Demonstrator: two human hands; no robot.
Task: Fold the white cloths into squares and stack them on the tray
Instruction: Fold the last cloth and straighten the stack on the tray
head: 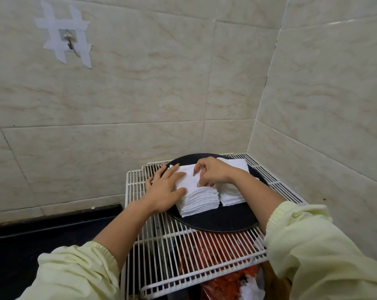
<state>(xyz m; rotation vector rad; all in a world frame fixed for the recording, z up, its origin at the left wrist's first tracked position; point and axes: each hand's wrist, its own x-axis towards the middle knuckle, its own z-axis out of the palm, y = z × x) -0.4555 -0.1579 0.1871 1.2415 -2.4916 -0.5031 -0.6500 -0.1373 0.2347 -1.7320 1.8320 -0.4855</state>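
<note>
Stacking is judged well along; two piles of folded white squares are seen on the dark round tray (pixel 222 220), which is set on a white wire rack (pixel 183 245) in a tiled corner. Near stack (pixel 197 201) is built many layers deep, approx. square, edges fairly even; second stack (pixel 232 194) is placed just beside it on the right, touching or nearly so, and partly hidden by the right forearm. Top cloth (pixel 189 177) of the near stack is being handled; left hand (pixel 163 189) is laid flat on its left side, fingers straight and spread; right hand (pixel 213 173) is held over its right part, fingers curled, tips pinching the cloth's edge, prob. to square it up. No unfolded cloths are seen in view; whether more are left can't be told. Remaining work, at min.: top cloth to be aligned w/ the pile and released.
</note>
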